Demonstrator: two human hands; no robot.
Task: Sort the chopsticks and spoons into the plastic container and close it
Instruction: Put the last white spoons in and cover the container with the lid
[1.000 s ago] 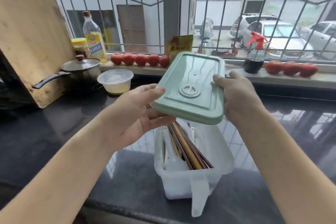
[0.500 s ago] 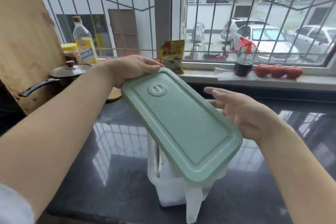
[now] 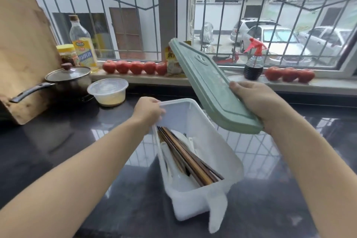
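While my left hand grips the far left corner of the box, its fingers curled over the rim, my right hand holds the lid by its near end, thumb on top and fingers wrapped underneath. I see the lid off the box, tilted steeply, its far end raised toward the window and its near end just above the box's right rim. The box stands open on the dark table, long side running away from me, with a white latch flap hanging down its near end. Inside the box I see brown chopsticks lying lengthwise in a bundle, and pale spoons beside and under them; I cannot count the spoons.

Left of the box, well apart, a clear tub with something yellowish in it sits on the table. Farther left of the box stands a pot with a glass cover and a long dark handle, in front of a leaning wooden board. Beyond the box, on the sill, I see a row of tomatoes, an oil bottle, a yellow-capped jar, a yellow packet partly hidden behind the lid, and a red-topped spray bottle with dark liquid.
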